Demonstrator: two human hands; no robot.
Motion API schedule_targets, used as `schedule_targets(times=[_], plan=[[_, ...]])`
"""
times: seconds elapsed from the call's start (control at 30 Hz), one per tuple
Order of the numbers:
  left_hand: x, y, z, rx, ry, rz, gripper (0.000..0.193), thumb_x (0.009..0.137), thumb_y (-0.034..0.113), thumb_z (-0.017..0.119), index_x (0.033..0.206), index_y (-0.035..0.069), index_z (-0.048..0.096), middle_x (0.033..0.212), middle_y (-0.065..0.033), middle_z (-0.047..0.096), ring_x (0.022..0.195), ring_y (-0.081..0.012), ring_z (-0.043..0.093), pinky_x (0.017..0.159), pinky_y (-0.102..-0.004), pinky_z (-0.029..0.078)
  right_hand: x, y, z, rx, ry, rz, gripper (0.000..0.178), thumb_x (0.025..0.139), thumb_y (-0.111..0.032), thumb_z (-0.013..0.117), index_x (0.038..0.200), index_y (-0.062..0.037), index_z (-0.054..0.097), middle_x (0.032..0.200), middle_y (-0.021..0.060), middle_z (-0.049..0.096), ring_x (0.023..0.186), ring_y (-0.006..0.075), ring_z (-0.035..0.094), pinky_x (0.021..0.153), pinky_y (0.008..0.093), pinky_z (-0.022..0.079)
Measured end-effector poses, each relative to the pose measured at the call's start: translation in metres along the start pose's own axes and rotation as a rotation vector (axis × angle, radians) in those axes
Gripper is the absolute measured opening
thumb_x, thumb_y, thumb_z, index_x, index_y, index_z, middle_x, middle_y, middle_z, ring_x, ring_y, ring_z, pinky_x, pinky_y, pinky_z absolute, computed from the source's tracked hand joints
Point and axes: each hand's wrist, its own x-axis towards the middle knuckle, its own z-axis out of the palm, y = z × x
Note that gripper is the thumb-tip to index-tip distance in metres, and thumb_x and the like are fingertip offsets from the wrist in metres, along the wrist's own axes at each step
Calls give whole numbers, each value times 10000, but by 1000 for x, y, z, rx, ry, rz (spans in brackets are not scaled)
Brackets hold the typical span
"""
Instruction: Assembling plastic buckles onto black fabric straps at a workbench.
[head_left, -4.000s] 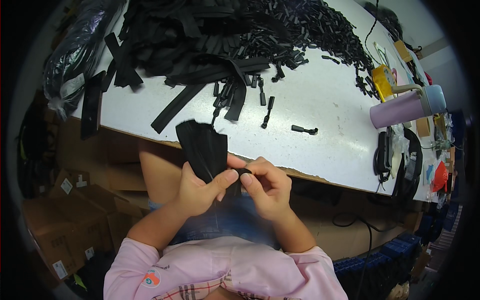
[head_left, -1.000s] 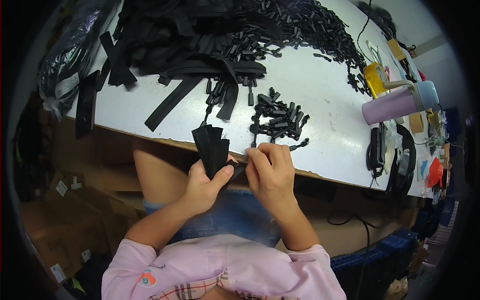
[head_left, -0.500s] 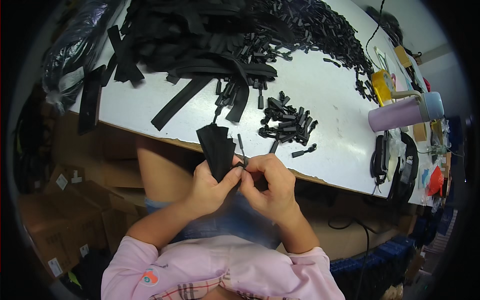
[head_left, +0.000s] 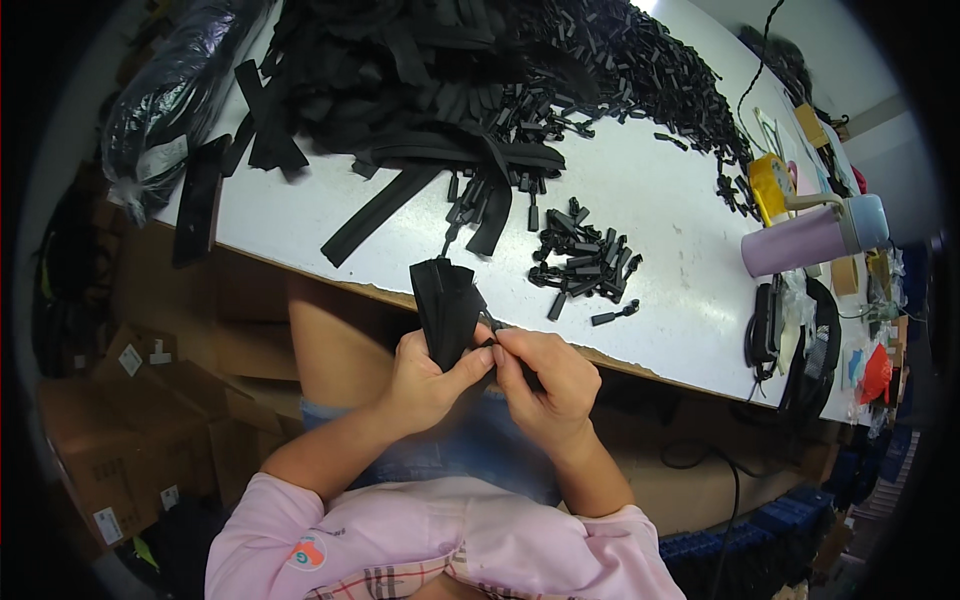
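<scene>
Black fabric strips [head_left: 443, 308]: clasped as a fanned bundle in closed left hand [head_left: 430, 384], just in front of edge of counter [head_left: 690, 310]. Slender dark piece [head_left: 488, 320]: pinched, apparently, between thumb and forefinger of right hand [head_left: 552, 375], beside bundle. Withdrew, since a second earlier, from small black pulls [head_left: 585, 258] heaped on counter; came up to left thumb. Brought piece and strips together, as judged.

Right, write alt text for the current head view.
A person's left hand grips a bundle of black strips in front of a white table, while the right hand pinches a small dark piece beside it. More strips and small black parts lie heaped on the tabletop.
</scene>
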Motion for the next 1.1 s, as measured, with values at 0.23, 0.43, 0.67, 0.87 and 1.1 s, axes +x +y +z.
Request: schedule_targets(times=[0.23,0.43,0.67,0.87,1.1], plan=[[-2,-3,-4,56,-5,-69,97,783,44,559,866,-5,557,769,-7,551,692,-39,482,622,-187,410,2,1,-2,-9,3,-18,164,630,58,629,781,8,591,685,103,596,605,206,595,532,259,466],[-3,-2,2,40,92,90,140,788,52,559,914,-4,542,791,-15,554,714,-49,493,646,-190,414,2,3,0,133,-61,8,197,638,54,634,829,25,594,762,124,603,620,205,588,545,242,464],[-2,5,6,-14,160,154,162,806,49,525,955,-15,527,820,-45,571,749,-77,529,681,-209,435,-7,-9,9,543,39,506,147,722,35,604,859,21,555,757,61,562,644,78,551,525,187,433],[-2,10,8,44,139,187,166,804,66,536,952,-10,535,769,-37,576,622,-46,503,547,-181,414,-4,-3,4,611,-39,463,102,749,27,578,840,25,531,714,31,535,549,54,498,470,171,400],[-2,14,1,-80,14,-10,177,799,86,548,951,-5,552,659,8,534,477,-11,418,409,-149,313,3,9,-11,1169,-262,857,64,781,-37,562,781,13,522,610,26,513,487,48,460,408,162,344]])
